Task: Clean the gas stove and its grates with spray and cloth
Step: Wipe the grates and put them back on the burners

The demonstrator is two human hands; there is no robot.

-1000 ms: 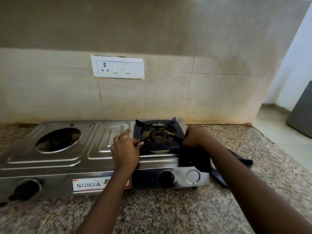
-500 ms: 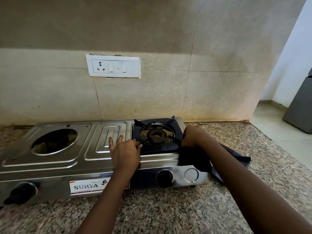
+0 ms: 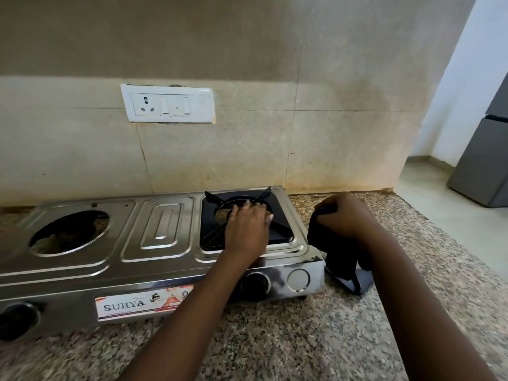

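Observation:
A steel two-burner gas stove sits on the granite counter. A black grate lies on its right burner. My left hand rests on top of this grate and covers the burner, with the fingers spread forward. Just off the stove's right end, my right hand grips a dark cloth that hangs down from the fist. Below the cloth, a second dark grate lies on the counter. The left burner opening has no grate on it. No spray bottle is in view.
Two black knobs stick out of the stove's front. A white switchboard is on the tiled wall behind. The counter ends at the right, where a grey fridge stands on the floor.
My left hand moved from the stove's middle panel onto the right grate, covering the burner. My right hand drew the cloth off the grate's right edge to beside the stove.

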